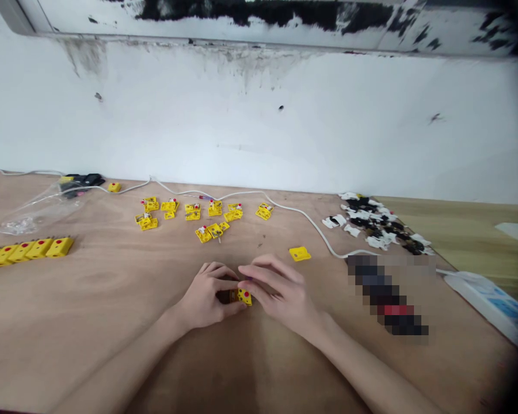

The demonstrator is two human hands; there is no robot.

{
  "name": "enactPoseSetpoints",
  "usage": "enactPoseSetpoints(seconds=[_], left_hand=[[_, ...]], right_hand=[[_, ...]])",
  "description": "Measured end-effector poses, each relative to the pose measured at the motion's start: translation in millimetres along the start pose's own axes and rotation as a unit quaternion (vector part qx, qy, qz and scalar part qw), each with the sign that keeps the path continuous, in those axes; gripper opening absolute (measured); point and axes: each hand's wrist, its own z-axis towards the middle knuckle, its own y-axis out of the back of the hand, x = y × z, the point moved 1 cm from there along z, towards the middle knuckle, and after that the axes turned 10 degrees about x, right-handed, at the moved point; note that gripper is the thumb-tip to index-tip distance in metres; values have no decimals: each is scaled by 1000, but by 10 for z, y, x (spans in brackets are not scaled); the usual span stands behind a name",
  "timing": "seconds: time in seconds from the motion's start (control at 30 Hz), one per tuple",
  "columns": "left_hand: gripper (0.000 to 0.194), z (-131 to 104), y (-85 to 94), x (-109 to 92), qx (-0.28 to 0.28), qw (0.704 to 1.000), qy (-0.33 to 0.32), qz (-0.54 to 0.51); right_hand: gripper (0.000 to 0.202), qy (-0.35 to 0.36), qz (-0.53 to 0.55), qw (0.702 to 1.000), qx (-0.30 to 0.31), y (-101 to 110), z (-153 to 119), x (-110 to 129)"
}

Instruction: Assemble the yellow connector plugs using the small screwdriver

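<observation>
My left hand (pixel 211 294) is closed around a small yellow plastic casing (pixel 245 297) with a red button, thumb along its near side and fingers over its far side. My right hand (pixel 282 290) sits just right of it, thumb and fingertips pinched together above the casing. A tiny purple bit shows between those fingertips; what it belongs to is hidden. Ahead and to the right lies a loose yellow cover (pixel 300 253). Beyond my hands are several opened yellow casings (pixel 214 207) with red buttons and small metal parts.
A row of closed yellow casings (pixel 38 249) stands at the left, near a clear plastic bag (pixel 19 224). A white cable (pixel 311 221) winds along the wall to a power strip (pixel 492 299). Black and white pieces (pixel 371 221) are heaped back right. A pixelated patch covers something at right.
</observation>
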Motion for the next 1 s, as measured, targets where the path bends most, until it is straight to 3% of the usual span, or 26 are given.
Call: enactPoseSetpoints(seconds=[0.1, 0.23, 0.37, 0.5, 0.63, 0.8, 0.93, 1.0], left_hand=[[31, -4, 2, 0, 2, 1000, -3, 6], [29, -5, 10, 5, 9, 1000, -1, 7], [30, 1, 7, 15, 14, 1000, -4, 9], [33, 0, 9, 8, 19, 1000, 1, 6], [32, -2, 13, -3, 18, 1000, 2, 4], [32, 9, 22, -13, 18, 1000, 2, 6], [31, 10, 38, -24, 25, 1000, 5, 5], [31, 5, 39, -24, 28, 1000, 5, 7]], right_hand=[[43, -21, 41, 998, 39, -7, 50, -8], [33, -14, 25, 1000, 9, 36, 98, -37], [37, -45, 41, 995, 80, 88, 106, -77], [28, -40, 20, 997, 66, 162, 97, -97], [39, -59, 34, 984, 162, 190, 113, -93], [22, -42, -2, 991, 124, 203, 124, -106], [35, -74, 13, 985, 153, 227, 107, -125], [34, -59, 29, 988, 138, 231, 92, -144]])
